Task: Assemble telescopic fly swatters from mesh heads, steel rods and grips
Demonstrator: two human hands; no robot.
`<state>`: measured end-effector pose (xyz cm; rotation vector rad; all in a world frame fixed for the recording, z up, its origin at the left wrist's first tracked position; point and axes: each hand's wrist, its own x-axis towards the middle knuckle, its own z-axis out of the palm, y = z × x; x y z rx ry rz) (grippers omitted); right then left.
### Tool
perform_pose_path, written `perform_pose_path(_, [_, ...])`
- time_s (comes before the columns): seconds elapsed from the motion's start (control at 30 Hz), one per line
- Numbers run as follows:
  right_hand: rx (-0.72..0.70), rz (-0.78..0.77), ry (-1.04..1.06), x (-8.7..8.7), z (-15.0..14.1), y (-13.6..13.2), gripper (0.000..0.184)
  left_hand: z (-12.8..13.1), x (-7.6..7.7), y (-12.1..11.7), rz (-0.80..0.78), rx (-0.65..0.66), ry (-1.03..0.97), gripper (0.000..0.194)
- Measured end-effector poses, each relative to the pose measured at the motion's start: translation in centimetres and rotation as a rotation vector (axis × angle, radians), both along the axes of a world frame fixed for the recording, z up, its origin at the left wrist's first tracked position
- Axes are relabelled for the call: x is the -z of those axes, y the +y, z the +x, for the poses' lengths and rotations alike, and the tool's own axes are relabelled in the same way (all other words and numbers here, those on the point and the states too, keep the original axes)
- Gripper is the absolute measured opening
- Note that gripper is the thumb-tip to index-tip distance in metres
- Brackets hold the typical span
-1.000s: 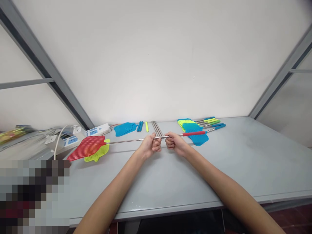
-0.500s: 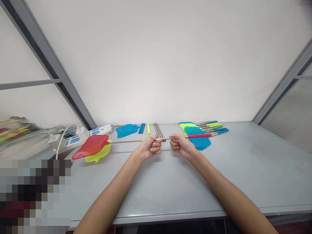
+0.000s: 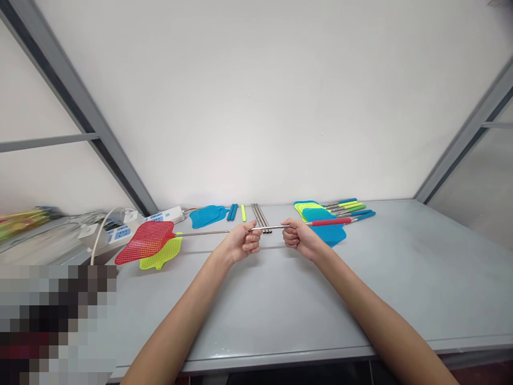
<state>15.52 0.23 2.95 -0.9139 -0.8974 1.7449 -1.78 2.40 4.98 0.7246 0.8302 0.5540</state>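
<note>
A red fly swatter (image 3: 146, 242) with a telescopic metal rod is held level across the middle of the view, above the table. Its mesh head is at the left and its red grip (image 3: 332, 222) at the right. My left hand (image 3: 242, 242) is closed round the rod left of centre. Farther right, my right hand (image 3: 298, 239) is closed round the rod near the grip. Bare rod shows between the two fists. Beneath the red head lies a yellow-green swatter head (image 3: 162, 255), partly covered by it.
At the back of the grey table (image 3: 280, 305) lie blue swatter heads (image 3: 207, 216), blue grips (image 3: 232, 212), a yellow grip (image 3: 243, 213) and several metal rods (image 3: 261, 216). Several swatters (image 3: 318, 214) are piled at the right. Power strips (image 3: 120, 233) with a white cable stand at the left.
My hands have moved slightly apart along the rod, and more of it shows between them. The red head has shifted a little left, the red grip a little right.
</note>
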Motion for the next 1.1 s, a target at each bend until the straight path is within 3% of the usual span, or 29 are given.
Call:
perform_pose_path(0.27, [0.078, 0.071, -0.043, 1.5, -0.6, -0.5, 0.039, -0.1, 2.0, 0.4, 0.068, -0.014, 0.05, 0.044])
perform_pose_path(0.4, [0.098, 0.082, -0.053, 2.2, -1.2, -0.9, 0.029, 0.2, 2.9, 0.4, 0.117, -0.025, 0.08, 0.043])
perform_pose_path(0.7, [0.093, 0.037, -0.012, 2.7, -1.4, -0.9, 0.026, 0.2, 2.9, 0.2, 0.196, -0.116, 0.123, 0.04])
perform_pose_path(0.8, [0.107, -0.007, 0.029, 3.1, -1.1, -0.4, 0.027, 0.0, 3.0, 0.6, 0.22, -0.199, 0.129, 0.034])
perform_pose_path(1.1, [0.15, -0.064, 0.112, 3.7, -0.7, 0.4, 0.025, -0.7, 3.9, 1.5, 0.382, -0.617, 0.137, 0.026])
